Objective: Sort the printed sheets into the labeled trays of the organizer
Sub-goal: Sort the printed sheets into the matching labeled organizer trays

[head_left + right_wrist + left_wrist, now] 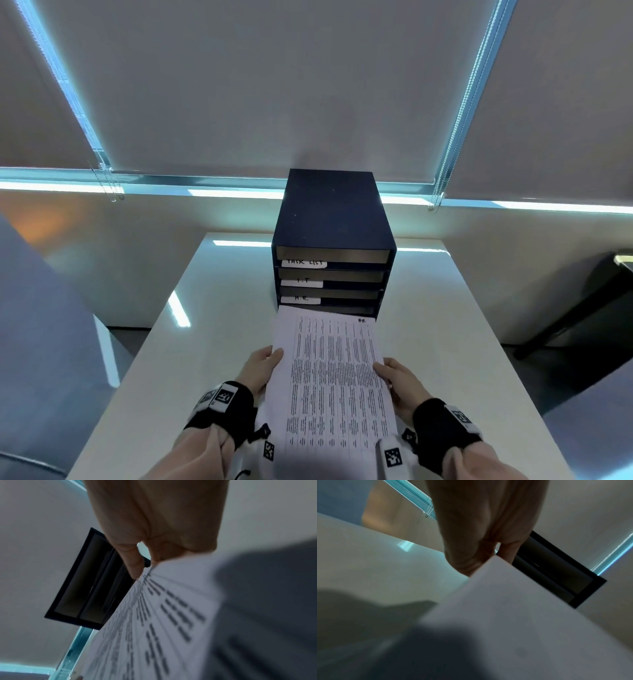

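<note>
Right now I hold one printed sheet [334,373] by its two long edges, my left hand [263,368] pinching the left edge and my right hand [399,380] pinching the right, fingers curled round the paper. It hangs above the worktop [219,308] in the lower centre of the head view, its far edge just in front of the bottom of the dark organizer [330,219], which stands at the frame's middle. A small handwritten mark sits at the sheet's upper right corner; it is too small to read for certain. The trays carry white labels, from top down: TASK LIST [304,262], I.T [302,282] and H.R. [300,299], with a lowest slot partly hidden behind the paper. I judge this the filing step: the sheet is picked and aimed, not yet in. Next I must match the mark to a label, level the sheet and slide it flat into that slot without buckling. More paper lies under my wrists.
</note>
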`<act>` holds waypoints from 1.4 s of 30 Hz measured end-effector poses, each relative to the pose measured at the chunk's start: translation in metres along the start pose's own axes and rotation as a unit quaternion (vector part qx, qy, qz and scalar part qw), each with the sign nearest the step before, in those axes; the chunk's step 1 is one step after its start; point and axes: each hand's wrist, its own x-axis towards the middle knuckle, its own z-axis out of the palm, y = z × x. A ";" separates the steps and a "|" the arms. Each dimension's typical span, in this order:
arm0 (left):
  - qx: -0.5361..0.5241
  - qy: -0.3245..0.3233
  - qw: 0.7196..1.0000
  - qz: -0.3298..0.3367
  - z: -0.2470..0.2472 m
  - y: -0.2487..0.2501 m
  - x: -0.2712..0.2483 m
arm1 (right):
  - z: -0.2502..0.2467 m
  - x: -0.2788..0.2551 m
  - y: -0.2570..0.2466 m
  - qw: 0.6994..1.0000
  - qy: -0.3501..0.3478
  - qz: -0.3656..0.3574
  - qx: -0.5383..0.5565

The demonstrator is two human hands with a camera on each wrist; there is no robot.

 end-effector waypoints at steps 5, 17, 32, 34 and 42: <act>0.054 0.044 0.997 -0.017 -0.005 -0.012 0.014 | 0.001 -0.014 0.030 0.996 -0.014 0.046 -0.071; 0.045 -0.022 0.998 -0.039 0.009 0.000 0.022 | 0.003 0.056 -0.024 0.993 0.079 0.006 -0.083; -0.104 0.048 0.993 -0.018 0.040 0.013 0.087 | 0.011 0.086 -0.077 0.996 -0.010 0.040 -0.082; -0.212 0.021 0.977 -0.027 0.042 0.031 0.098 | 0.018 0.108 -0.086 0.993 -0.005 0.030 0.114; 0.177 -0.022 0.981 -0.080 0.054 0.028 0.075 | 0.028 0.120 -0.082 0.999 -0.001 -0.006 -0.032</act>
